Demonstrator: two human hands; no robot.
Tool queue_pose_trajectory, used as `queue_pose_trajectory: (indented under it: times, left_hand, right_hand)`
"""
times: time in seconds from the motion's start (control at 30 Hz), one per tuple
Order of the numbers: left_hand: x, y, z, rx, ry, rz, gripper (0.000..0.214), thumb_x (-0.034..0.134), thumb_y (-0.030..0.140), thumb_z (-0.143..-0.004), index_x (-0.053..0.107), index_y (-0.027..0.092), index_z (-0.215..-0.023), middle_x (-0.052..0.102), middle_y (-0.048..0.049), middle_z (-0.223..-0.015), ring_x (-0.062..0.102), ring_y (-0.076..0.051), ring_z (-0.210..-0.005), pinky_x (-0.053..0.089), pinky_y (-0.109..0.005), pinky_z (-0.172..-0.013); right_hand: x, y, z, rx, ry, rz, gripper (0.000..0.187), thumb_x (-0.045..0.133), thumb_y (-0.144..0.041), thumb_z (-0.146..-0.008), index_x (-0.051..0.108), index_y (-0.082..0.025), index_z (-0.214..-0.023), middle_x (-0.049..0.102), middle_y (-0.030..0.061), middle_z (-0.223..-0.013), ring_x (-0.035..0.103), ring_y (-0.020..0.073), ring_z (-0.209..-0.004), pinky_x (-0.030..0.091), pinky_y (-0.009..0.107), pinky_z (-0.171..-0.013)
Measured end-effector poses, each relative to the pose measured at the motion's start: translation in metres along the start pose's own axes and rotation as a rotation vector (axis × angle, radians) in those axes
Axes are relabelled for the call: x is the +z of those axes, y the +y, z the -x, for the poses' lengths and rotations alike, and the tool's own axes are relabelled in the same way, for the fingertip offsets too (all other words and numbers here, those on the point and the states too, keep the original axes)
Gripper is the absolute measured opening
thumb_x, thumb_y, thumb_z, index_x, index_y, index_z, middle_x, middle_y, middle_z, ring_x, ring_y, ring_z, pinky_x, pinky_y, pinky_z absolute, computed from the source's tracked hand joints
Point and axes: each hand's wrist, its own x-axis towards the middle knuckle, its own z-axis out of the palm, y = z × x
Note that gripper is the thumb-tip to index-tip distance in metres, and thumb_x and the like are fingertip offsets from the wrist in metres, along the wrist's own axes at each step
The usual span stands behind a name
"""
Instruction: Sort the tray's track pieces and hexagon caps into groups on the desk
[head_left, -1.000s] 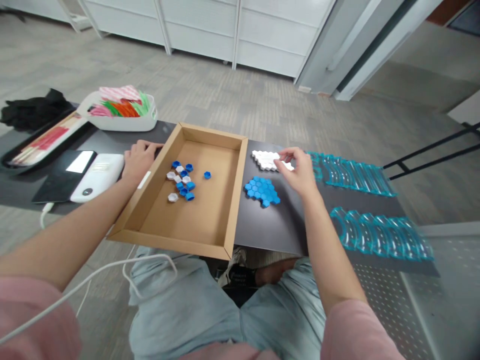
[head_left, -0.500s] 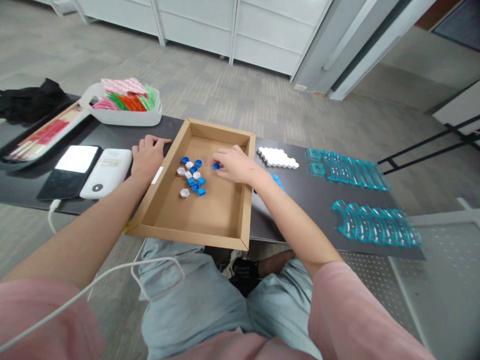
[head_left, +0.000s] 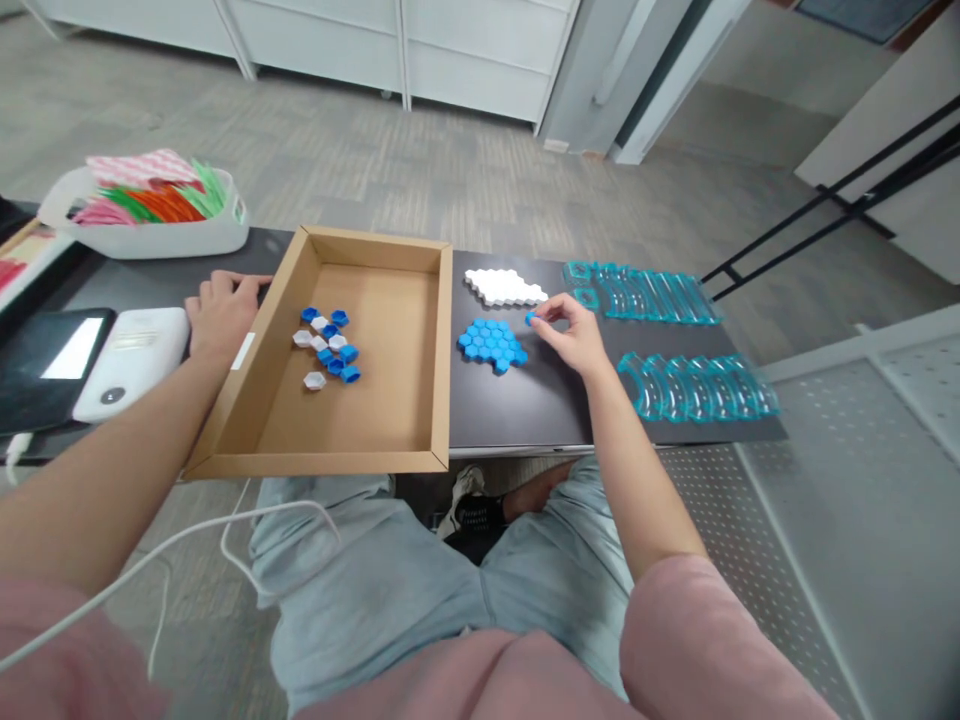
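Between the thumb and fingers of my right hand (head_left: 571,335) is a blue hexagonal piece (head_left: 532,318), held just right of a cluster of blue hexagonal pieces (head_left: 491,342) fitted side by side on the table. Behind that cluster lies a similar patch of white hexagonal pieces (head_left: 504,287). My left hand (head_left: 223,312) rests on the table against the left wall of a shallow cardboard box (head_left: 441,370), fingers stretched out and holding nothing. Inside the box, loose blue pieces (head_left: 350,374) and white pieces (head_left: 314,381) lie scattered toward the left.
Two groups of clear teal plastic parts (head_left: 697,388) lie at the table's right end. On the left are a white device (head_left: 135,360) beside a black one (head_left: 52,365), and a white basket (head_left: 161,240) of coloured items. A white cable (head_left: 180,545) crosses near my left arm.
My right hand has moved right, out of the box, carrying a blue hexagonal piece to beside the blue cluster. The view has turned rightward. My left hand stays by the box.
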Motion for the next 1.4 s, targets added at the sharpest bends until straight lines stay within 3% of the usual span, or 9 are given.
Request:
queue_pose_trajectory:
  times: [0.13, 0.27, 0.4, 0.53, 0.73, 0.97, 1.4]
  left_hand:
    - [-0.001, 0.001, 0.000, 0.000, 0.029, 0.003, 0.060, 0.039, 0.031, -0.111, 0.061, 0.017, -0.164, 0.050, -0.0315, -0.167, 0.047, -0.049, -0.154, 0.039, -0.072, -0.127]
    - [-0.002, 0.004, 0.000, -0.033, 0.010, -0.011, 0.065, 0.039, 0.034, -0.107, 0.060, 0.013, -0.165, 0.049, -0.0330, -0.167, 0.046, -0.050, -0.154, 0.037, -0.072, -0.129]
    - [-0.002, 0.006, 0.000, -0.049, 0.014, -0.009, 0.068, 0.035, 0.038, -0.106, 0.060, 0.014, -0.165, 0.049, -0.0313, -0.168, 0.044, -0.050, -0.154, 0.036, -0.070, -0.131]
    - [-0.002, 0.008, 0.000, -0.076, 0.010, -0.006, 0.070, 0.034, 0.043, -0.107, 0.061, 0.014, -0.165, 0.049, -0.0299, -0.169, 0.044, -0.050, -0.155, 0.035, -0.068, -0.133]
    - [-0.008, 0.011, -0.001, -0.080, -0.039, -0.035, 0.073, 0.032, 0.046, -0.109, 0.057, 0.010, -0.168, 0.046, -0.0317, -0.170, 0.043, -0.051, -0.158, 0.036, -0.069, -0.133]
    - [-0.002, 0.006, -0.003, -0.080, -0.007, -0.034, 0.068, 0.032, 0.043, -0.110, 0.059, 0.016, -0.167, 0.047, -0.0287, -0.170, 0.042, -0.048, -0.157, 0.035, -0.068, -0.134]
    - [-0.004, 0.005, -0.006, -0.081, -0.038, -0.027, 0.070, 0.032, 0.044, -0.111, 0.058, 0.012, -0.168, 0.045, -0.0308, -0.170, 0.042, -0.048, -0.157, 0.034, -0.067, -0.134]
  right_hand:
    - [-0.001, 0.015, 0.008, 0.039, -0.111, -0.055, 0.035, 0.083, -0.058, -0.085, 0.069, -0.027, -0.092, 0.082, 0.0058, -0.097, 0.072, 0.0240, -0.088, 0.057, 0.041, -0.085]
    - [-0.004, 0.020, 0.007, 0.043, -0.182, -0.069, 0.033, 0.085, -0.053, -0.084, 0.073, -0.026, -0.098, 0.081, 0.0037, -0.090, 0.072, 0.0227, -0.083, 0.056, 0.040, -0.083]
    - [-0.003, 0.020, 0.007, 0.037, -0.220, -0.096, 0.037, 0.086, -0.054, -0.084, 0.072, -0.027, -0.105, 0.084, 0.0053, -0.101, 0.074, 0.0238, -0.090, 0.058, 0.041, -0.086]
    - [-0.002, 0.021, 0.006, 0.024, -0.236, -0.123, 0.038, 0.084, -0.052, -0.084, 0.072, -0.027, -0.110, 0.086, 0.0073, -0.113, 0.075, 0.0245, -0.095, 0.059, 0.042, -0.089]
    - [0.001, 0.023, 0.006, 0.022, -0.268, -0.132, 0.037, 0.082, -0.050, -0.085, 0.072, -0.026, -0.112, 0.085, 0.0072, -0.109, 0.075, 0.0247, -0.093, 0.059, 0.043, -0.089]
    - [0.002, 0.022, 0.005, 0.006, -0.282, -0.121, 0.037, 0.081, -0.043, -0.083, 0.074, -0.026, -0.114, 0.085, 0.0074, -0.114, 0.076, 0.0243, -0.096, 0.059, 0.043, -0.090]
    - [0.000, 0.022, 0.004, 0.022, -0.292, -0.091, 0.040, 0.081, -0.041, -0.080, 0.075, -0.026, -0.117, 0.085, 0.0087, -0.118, 0.075, 0.0265, -0.101, 0.059, 0.045, -0.093]
